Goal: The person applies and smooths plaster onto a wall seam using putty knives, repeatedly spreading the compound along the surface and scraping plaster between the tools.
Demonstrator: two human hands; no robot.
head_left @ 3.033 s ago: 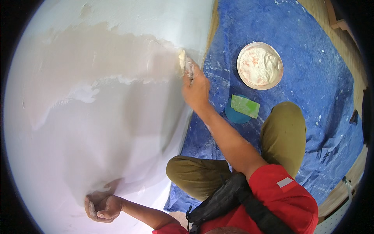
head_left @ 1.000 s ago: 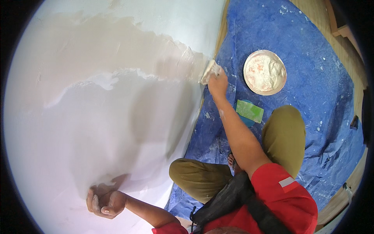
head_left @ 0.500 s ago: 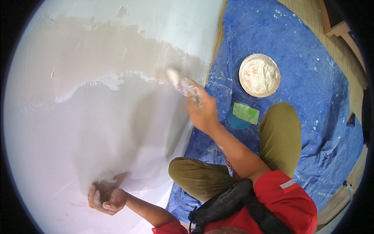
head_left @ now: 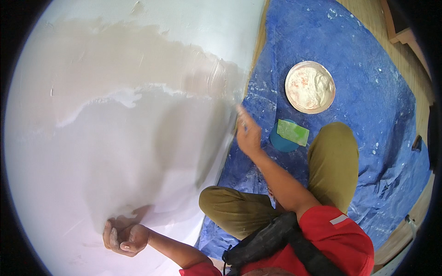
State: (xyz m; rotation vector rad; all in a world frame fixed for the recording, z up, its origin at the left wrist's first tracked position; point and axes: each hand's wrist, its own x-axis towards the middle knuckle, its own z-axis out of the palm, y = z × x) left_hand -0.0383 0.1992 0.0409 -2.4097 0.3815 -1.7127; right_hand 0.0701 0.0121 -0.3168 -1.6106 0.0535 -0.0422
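One white wall point(head_left: 106, 161) takes up my left side. Across its upper stretch runs a broad beige patch point(head_left: 115, 55) of filler, edges ragged, with raised ridges point(head_left: 213, 78) near its right end. My read: those want a firm, low-angled pass, carried out beyond the edge so the filler thins to nothing.

Lower in view, left hand point(head_left: 126, 240): fingers loosely curled, palm cupped, nothing pinched. Contact with the wall, can't tell. Better used as a light steady than a lean.

Right hand point(head_left: 248, 135) at the wall's right margin, just below the patch's end, fingers reaching toward the wall. Tips blurred; can't tell what, if anything, they pinch. Work this close to the margin calls for a loose wrist and even pressure.

Farther right, a turquoise disc point(head_left: 282, 144), green rectangular pad point(head_left: 293, 132) lying partly over it; then a round bowl point(head_left: 315, 111) of creamy filler paste point(head_left: 317, 89), pink-streaked. All on a blue drop sheet point(head_left: 368, 115). Small loads from the bowl would be wise.
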